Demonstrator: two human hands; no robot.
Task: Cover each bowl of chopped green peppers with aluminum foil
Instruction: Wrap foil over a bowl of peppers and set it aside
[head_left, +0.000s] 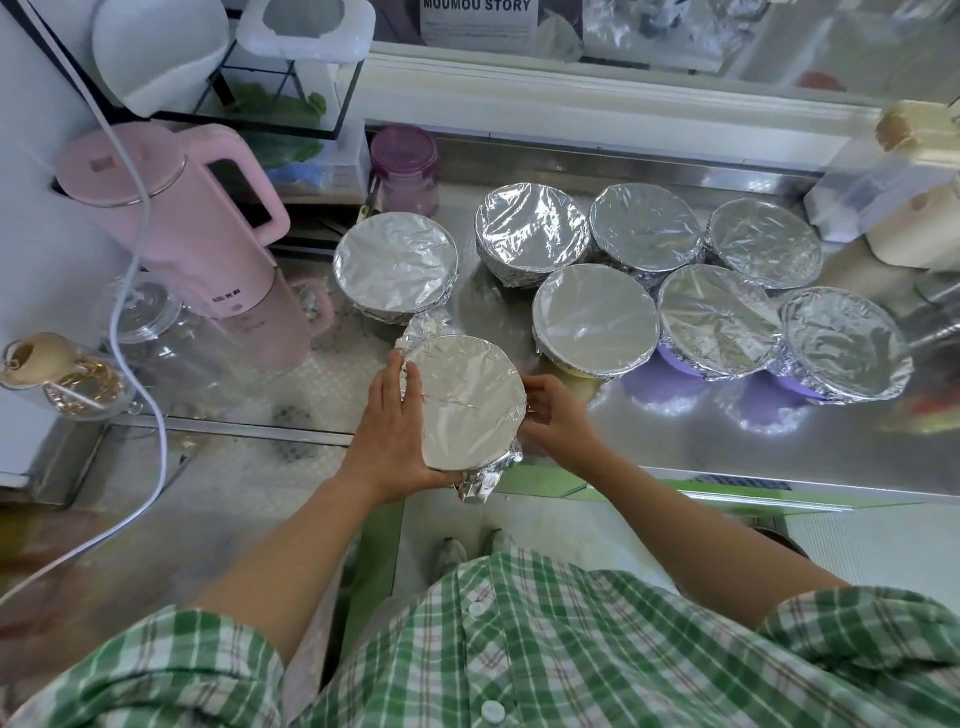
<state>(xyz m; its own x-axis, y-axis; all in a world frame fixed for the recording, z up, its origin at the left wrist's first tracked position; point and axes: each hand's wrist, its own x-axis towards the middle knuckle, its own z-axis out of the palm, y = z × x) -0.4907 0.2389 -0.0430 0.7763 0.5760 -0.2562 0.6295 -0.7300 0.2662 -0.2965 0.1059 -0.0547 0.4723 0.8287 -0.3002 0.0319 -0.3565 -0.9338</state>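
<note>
The left hand (395, 431) cups the left side of the held bowl (470, 400). Its fingers reach up over the rim and press the aluminum foil (485, 475) down along the edge, with the palm against the bowl's wall. The right hand (556, 415) meets the bowl from the opposite side, fingers curled in against the foil just under the rim. The bowl is clasped between both palms, at the near edge of the steel counter (727, 441). Whether it rests on the metal or is lifted clear cannot be told. Its top is smooth and flat, and loose foil bunches at the corner nearest the person and at the far corner past the left fingertips.

Just beyond the left hand's fingertips stands a lone covered bowl (396, 262). Beyond and to the outer side of the right hand sit six covered bowls (596, 322), packed close in two rows (lilac shows under the foil of two of them).

Well out past the left hand are a pink electric kettle (171, 223), a clear glass jar (156, 332) and a white cable (150, 291). A purple-lidded jar (404, 171) stands farther back.
</note>
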